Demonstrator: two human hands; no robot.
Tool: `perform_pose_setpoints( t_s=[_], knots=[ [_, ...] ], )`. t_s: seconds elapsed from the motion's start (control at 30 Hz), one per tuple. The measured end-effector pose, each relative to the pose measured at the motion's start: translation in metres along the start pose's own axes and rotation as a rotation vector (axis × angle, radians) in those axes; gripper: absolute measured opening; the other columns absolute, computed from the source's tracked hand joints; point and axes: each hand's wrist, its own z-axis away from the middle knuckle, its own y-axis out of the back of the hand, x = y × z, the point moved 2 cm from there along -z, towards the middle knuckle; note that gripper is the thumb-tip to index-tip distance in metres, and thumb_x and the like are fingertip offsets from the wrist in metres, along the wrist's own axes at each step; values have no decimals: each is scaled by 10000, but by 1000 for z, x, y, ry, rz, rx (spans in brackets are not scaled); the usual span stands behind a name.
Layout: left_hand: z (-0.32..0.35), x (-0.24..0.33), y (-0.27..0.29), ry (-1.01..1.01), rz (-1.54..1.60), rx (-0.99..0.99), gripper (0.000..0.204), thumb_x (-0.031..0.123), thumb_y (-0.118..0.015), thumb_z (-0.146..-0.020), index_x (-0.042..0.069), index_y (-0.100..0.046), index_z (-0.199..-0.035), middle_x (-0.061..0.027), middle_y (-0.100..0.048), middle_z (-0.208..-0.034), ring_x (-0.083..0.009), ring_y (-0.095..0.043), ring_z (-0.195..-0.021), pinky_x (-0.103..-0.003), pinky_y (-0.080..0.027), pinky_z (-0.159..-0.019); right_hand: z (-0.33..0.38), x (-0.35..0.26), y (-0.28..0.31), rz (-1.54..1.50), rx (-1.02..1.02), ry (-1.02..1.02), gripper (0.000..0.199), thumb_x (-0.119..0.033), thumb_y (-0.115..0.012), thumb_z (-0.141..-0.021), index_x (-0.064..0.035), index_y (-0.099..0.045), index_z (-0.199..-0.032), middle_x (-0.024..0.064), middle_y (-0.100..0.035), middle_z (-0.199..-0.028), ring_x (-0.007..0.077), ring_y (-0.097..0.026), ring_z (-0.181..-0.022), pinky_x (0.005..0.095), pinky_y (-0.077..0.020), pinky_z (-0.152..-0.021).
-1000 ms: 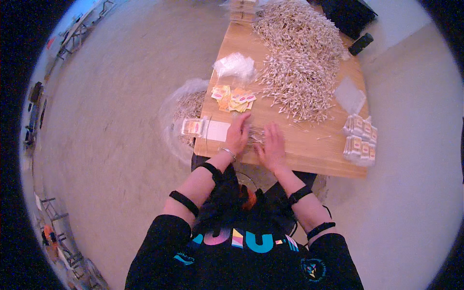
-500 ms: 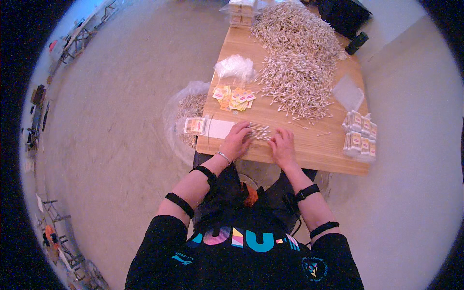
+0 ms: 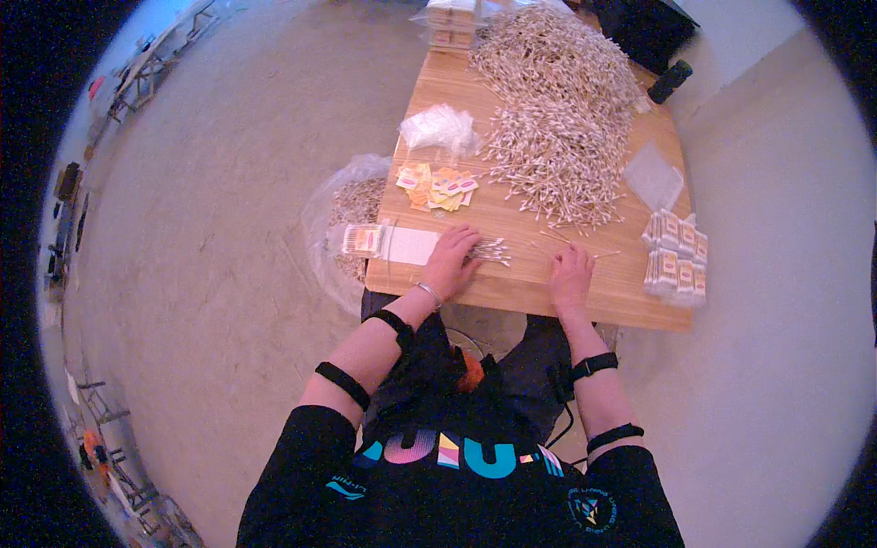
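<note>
Left hand (image 3: 449, 260) palm down, flat, fingers (image 3: 466, 239) spread and pointing forward and slightly right. Thin bracelet at left wrist. Left forearm in from lower left, angled up-right, elbow bent; two dark bands on it, one below the wrist, one nearer the elbow.

Right hand (image 3: 570, 272) palm down too, fingers (image 3: 568, 252) loosely together, pointing forward; not closed on anything visible. Right forearm nearly vertical in frame, coming from lower edge; dark band at wrist, second one further up the forearm.

Hands well apart, roughly level with each other. Both arms bare from short dark sleeves. Torso leaning forward over lap.
</note>
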Motion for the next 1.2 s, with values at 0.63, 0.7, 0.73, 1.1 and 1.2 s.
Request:
perform_pose_setpoints(
  t_s=[0.63,0.7,0.73,1.1,1.2],
  knots=[
    [0,-1,-1,-24,47,53,253,59,-625,-755,41,-595,-1006,-128,-574,-1124,-304,-479,-1142,-407,-340,-1025,-9,-21,-5,-276,-261,-127,126,-146,-544,-797,-56,-583,-875,124,-554,-914,322,-513,-912,433,-422,-797],
    [0,0,1,-34,54,53,258,57,-625,-758,33,-582,-1011,-128,-573,-1110,-303,-478,-1135,-411,-335,-1028,-14,-9,1,-144,-138,-127,146,-152,-558,-793,-71,-583,-912,107,-551,-912,302,-509,-927,417,-427,-781],
    [1,0,3,-20,62,41,272,52,-619,-762,35,-574,-1030,-132,-571,-1112,-306,-475,-1137,-410,-339,-1024,-16,-8,0,-129,-120,-109,200,-154,-561,-790,-63,-569,-968,123,-546,-957,313,-502,-958,420,-418,-808],
    [3,-6,6,332,317,152,353,22,-446,-853,11,-474,-1205,-172,-553,-1161,-276,-534,-1087,-315,-405,-947,-1,-112,-14,34,-440,350,771,-475,-437,-858,68,-219,-1361,219,-160,-1450,334,-86,-1364,430,-74,-1109],
    [3,-12,4,413,478,286,333,18,-422,-860,8,-501,-1183,-158,-590,-1119,-258,-567,-1048,-324,-425,-909,1,-119,-14,14,-462,307,804,-480,-453,-850,79,-183,-1362,238,-139,-1446,348,-94,-1359,436,-80,-1106]
  ],
)
